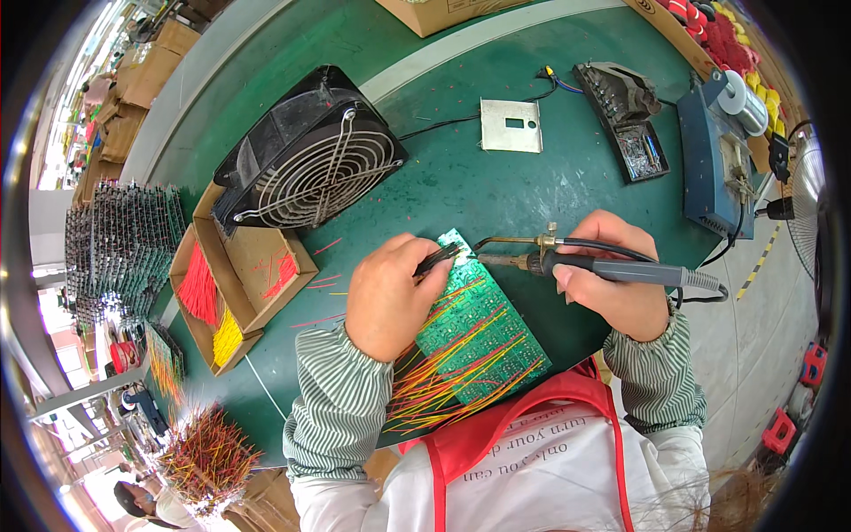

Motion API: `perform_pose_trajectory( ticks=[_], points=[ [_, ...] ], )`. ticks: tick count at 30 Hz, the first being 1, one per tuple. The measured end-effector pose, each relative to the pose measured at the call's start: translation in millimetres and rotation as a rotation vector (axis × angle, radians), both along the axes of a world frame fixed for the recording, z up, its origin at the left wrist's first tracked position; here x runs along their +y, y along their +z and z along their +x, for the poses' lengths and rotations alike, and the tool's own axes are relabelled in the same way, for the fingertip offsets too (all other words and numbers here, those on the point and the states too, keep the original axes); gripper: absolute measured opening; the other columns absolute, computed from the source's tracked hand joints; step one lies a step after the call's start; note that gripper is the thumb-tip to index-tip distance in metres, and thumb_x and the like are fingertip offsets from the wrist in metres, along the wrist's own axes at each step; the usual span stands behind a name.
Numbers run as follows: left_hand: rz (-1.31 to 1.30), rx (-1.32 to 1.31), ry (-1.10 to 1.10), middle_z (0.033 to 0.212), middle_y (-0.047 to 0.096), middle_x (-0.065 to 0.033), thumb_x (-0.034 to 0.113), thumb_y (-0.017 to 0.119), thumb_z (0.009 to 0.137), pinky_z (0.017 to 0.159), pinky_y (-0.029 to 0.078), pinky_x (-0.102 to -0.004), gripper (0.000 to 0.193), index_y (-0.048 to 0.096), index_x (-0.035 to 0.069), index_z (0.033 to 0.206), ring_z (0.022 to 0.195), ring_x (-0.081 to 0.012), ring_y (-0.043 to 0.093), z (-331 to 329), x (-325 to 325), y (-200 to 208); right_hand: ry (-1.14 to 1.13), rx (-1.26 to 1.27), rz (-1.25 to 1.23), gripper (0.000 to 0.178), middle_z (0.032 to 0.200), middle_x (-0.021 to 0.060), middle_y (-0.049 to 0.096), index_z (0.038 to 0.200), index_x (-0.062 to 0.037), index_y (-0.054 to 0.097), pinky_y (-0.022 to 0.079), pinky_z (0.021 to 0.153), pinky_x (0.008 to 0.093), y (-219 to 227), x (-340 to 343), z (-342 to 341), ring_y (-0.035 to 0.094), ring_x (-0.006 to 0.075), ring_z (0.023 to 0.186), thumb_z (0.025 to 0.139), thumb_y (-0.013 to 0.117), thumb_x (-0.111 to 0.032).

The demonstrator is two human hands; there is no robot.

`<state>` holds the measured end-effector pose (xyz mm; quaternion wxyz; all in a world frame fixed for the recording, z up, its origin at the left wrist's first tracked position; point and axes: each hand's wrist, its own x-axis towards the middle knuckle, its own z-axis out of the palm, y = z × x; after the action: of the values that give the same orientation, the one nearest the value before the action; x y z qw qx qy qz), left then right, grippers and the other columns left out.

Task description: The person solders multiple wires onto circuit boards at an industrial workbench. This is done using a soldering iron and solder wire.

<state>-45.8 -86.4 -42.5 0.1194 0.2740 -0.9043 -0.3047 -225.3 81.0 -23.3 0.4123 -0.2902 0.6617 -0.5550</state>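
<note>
A green circuit board (486,328) lies tilted on the bench in front of me, with many red and yellow wires (461,374) fanning off it to the lower left. My left hand (390,288) rests at its upper left edge, fingers pinched on a slim black tweezers-like piece (437,260) that reaches the board's top end. In my right hand (620,282) is a soldering iron (612,269) with a grey-and-black handle. Its tip, alongside a thin brass solder-feed tube (514,239), points at that same top end, close to the black piece.
Left stand a black fan (310,160) with a wire guard and a cardboard box (257,306) of red and yellow wires. Farther off lie a pale metal plate (511,126) and a black holder tray (634,146). A blue solder station (716,168) with a spool stands right.
</note>
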Motion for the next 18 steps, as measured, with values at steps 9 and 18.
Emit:
perform_pose_trajectory(
  ticks=[9, 18],
  points=[
    [0.051, 0.006, -0.005, 0.071, 0.058, -0.0105, 0.008, 0.07, 0.076, 0.053, 0.043, -0.0294, 0.014, 0.063, -0.002, 0.082, 0.058, -0.0204, 0.055, -2.1, -1.5, -3.5, 0.026, 0.024, 0.018, 0.018, 0.073, 0.001, 0.057, 0.081, -0.001, 0.058, 0.043, 0.064, 0.022, -1.0, -4.4, -2.4, 0.052, 0.006, 0.071, 0.072, 0.071, -0.01],
    [0.086, -0.052, 0.001, 0.076, 0.059, -0.0123, 0.015, 0.066, 0.079, 0.06, 0.047, -0.0388, 0.015, 0.064, 0.002, 0.085, 0.068, -0.0301, 0.059, -1.2, -1.4, -3.0, -0.009, 0.03, -0.002, 0.018, 0.072, -0.0001, 0.057, 0.082, -0.0006, 0.058, 0.042, 0.061, 0.0211, 4.0, 5.0, -2.7, 0.051, 0.0047, 0.068, 0.073, 0.07, -0.009]
  ],
)
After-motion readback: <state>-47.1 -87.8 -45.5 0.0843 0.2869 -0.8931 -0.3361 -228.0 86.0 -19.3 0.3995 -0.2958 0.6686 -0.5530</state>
